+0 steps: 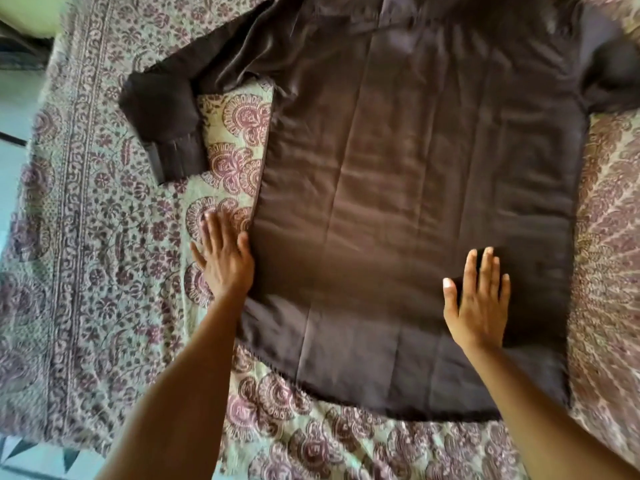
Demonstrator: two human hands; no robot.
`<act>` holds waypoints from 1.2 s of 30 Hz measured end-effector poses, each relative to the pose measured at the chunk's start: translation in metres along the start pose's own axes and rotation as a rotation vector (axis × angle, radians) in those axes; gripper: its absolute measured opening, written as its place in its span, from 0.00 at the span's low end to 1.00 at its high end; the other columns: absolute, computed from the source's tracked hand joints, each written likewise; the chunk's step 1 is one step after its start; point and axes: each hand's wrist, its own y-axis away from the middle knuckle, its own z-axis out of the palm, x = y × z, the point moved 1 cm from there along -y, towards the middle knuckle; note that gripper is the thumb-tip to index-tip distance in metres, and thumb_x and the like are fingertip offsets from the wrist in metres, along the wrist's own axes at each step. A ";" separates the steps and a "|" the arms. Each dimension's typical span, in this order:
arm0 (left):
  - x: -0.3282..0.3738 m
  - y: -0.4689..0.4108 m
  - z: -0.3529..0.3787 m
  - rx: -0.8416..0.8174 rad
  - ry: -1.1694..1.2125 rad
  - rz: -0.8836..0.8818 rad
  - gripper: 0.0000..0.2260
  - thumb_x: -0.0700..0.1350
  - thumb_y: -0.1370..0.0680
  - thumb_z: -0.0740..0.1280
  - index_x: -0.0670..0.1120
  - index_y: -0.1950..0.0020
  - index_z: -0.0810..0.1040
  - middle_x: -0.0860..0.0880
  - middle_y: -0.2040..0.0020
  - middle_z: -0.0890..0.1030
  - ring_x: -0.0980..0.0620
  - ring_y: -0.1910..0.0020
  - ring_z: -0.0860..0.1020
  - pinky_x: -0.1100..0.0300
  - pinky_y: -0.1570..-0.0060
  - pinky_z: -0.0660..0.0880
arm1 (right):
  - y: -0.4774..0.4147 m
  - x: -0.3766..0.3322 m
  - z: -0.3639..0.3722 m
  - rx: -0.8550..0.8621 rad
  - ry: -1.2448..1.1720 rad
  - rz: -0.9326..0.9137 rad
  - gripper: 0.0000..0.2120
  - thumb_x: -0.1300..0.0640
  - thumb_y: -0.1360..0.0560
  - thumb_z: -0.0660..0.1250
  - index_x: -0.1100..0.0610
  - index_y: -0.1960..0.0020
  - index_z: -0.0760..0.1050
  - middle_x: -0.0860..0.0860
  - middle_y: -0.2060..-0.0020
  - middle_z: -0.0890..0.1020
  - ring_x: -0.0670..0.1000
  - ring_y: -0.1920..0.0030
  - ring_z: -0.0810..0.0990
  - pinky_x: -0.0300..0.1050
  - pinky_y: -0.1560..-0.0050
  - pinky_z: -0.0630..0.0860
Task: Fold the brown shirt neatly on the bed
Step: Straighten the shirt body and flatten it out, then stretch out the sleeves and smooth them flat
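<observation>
2 bare forearms reach in from the bottom edge, both palms down. The left hand (223, 258) lies flat on the bedspread (86, 237), fingers straight and close together, with its thumb side touching the side seam of the brown shirt (415, 168). The right hand (479, 299) rests flat on the shirt's cloth, fingers straight and slightly spread, thumb held out to the side; neither hand pinches anything.

The shirt is spread open on the bed and lies mostly between and beyond the 2 hands. Its hem runs across just behind the wrists, nearest the person, and its collar end points away, well past the fingertips, so the long axis runs straight away from the person. Faint vertical creases follow that same axis.

Beyond the left hand and out to its left, 1 sleeve (166, 123) slants away from the shoulder, then bends so that its cuff points back toward the person. Well beyond the right hand, the other sleeve (613, 74) runs off the frame's edge. The bedspread carries a maroon floral print on a pale ground.
</observation>
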 end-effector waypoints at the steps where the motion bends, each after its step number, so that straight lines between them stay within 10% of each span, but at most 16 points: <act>1: -0.003 0.006 -0.003 0.025 0.006 -0.004 0.25 0.55 0.18 0.45 0.49 0.23 0.45 0.49 0.22 0.45 0.51 0.23 0.44 0.45 0.26 0.40 | 0.001 0.001 -0.001 -0.008 -0.001 -0.003 0.32 0.44 0.23 0.47 0.62 0.26 0.56 0.62 0.27 0.58 0.61 0.28 0.59 0.58 0.29 0.53; 7: 0.019 0.096 0.024 -0.084 -0.066 0.587 0.26 0.57 0.21 0.50 0.51 0.24 0.57 0.46 0.24 0.57 0.48 0.25 0.56 0.46 0.28 0.49 | 0.054 -0.002 0.006 -0.084 0.043 -0.093 0.32 0.43 0.24 0.47 0.61 0.26 0.56 0.64 0.27 0.58 0.65 0.29 0.59 0.64 0.31 0.54; 12: -0.036 0.108 0.030 -0.082 -0.060 0.251 0.28 0.61 0.22 0.46 0.51 0.23 0.53 0.48 0.23 0.54 0.49 0.24 0.55 0.49 0.27 0.44 | 0.106 0.010 0.012 -0.132 0.093 -0.009 0.32 0.42 0.25 0.48 0.59 0.26 0.57 0.68 0.29 0.58 0.70 0.30 0.58 0.72 0.35 0.54; 17: -0.026 0.109 0.010 -0.061 -0.042 0.284 0.25 0.51 0.20 0.55 0.48 0.24 0.56 0.46 0.23 0.56 0.47 0.25 0.58 0.48 0.26 0.46 | 0.123 0.024 -0.007 -0.158 0.045 0.054 0.32 0.42 0.25 0.48 0.59 0.27 0.59 0.66 0.28 0.60 0.67 0.30 0.60 0.70 0.35 0.55; 21: 0.040 0.127 -0.022 -0.006 0.112 0.464 0.24 0.47 0.24 0.61 0.42 0.29 0.66 0.42 0.36 0.76 0.43 0.39 0.75 0.49 0.39 0.67 | 0.096 0.035 -0.050 -0.103 -0.099 0.095 0.31 0.44 0.25 0.49 0.61 0.29 0.62 0.63 0.31 0.66 0.63 0.32 0.67 0.62 0.33 0.63; 28: 0.215 0.161 -0.060 0.030 0.257 0.696 0.21 0.50 0.24 0.60 0.46 0.32 0.71 0.44 0.42 0.79 0.42 0.44 0.77 0.52 0.43 0.70 | 0.011 0.103 -0.120 0.103 -0.501 0.094 0.27 0.50 0.25 0.59 0.64 0.31 0.65 0.61 0.35 0.73 0.61 0.36 0.73 0.55 0.37 0.71; 36: 0.405 0.192 -0.060 -0.045 0.315 0.625 0.17 0.49 0.23 0.64 0.49 0.34 0.72 0.47 0.39 0.77 0.44 0.40 0.73 0.51 0.44 0.69 | -0.080 0.243 -0.173 0.084 -0.434 0.074 0.24 0.59 0.26 0.63 0.64 0.31 0.66 0.61 0.35 0.72 0.60 0.35 0.71 0.53 0.35 0.67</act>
